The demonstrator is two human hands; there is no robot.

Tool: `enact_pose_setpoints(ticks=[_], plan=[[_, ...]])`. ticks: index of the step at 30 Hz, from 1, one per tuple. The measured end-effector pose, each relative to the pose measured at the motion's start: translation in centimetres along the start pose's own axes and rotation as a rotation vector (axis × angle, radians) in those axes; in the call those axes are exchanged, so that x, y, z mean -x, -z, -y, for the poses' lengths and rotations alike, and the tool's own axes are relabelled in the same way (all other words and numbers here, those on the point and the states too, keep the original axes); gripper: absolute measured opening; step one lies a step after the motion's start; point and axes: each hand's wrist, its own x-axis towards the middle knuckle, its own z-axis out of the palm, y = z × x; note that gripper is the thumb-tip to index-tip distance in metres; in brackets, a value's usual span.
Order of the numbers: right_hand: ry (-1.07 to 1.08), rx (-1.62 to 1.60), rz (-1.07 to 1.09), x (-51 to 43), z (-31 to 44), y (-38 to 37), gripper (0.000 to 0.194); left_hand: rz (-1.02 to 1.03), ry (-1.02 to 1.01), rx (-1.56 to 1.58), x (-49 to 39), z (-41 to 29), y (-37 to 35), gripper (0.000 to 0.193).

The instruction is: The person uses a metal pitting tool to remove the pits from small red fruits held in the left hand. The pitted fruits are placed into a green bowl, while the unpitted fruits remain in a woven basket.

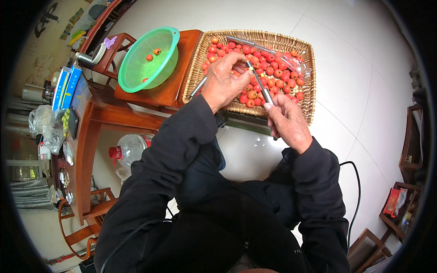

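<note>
In my right hand (285, 117) is a slim metal fruit corer (258, 79), its handle low and its slotted tip pointing up and left. My left hand (228, 76) has its thumb and index finger at the corer's tip, where a small pale yellow bit of fruit (251, 68) shows. Both hands are over a wicker basket (311, 99) full of red hawthorn fruits (271, 71). Across the fruits at the back lies another metal tool in a clear plastic wrapper (251, 43). A further metal rod (198, 88) rests near my left wrist, partly hidden.
Left of the basket, a green plastic colander (150, 73) holds a few fruits on a wooden stool (189, 44). A wooden table (85, 136) bears boxes and plastic bags. Beneath it stands a large clear bottle (131, 150) with a red cap. A black cable (358, 191) hangs at my right.
</note>
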Motion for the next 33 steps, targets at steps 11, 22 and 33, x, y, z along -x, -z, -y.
enact_pose_setpoints(ticks=[11,22,33], plan=[[-0.051,0.104,-0.008,-0.5,0.1,-1.1,0.02,0.081,0.093,-0.052,0.6,1.3,-0.4,0.046],[-0.074,0.178,-0.013,-0.3,-0.3,-1.2,0.021,0.228,-0.027,-0.224,0.5,2.9,-0.2,0.025],[-0.079,0.194,-0.017,0.3,-0.4,-0.7,0.023,0.303,-0.181,-0.297,0.5,2.9,0.2,0.011]])
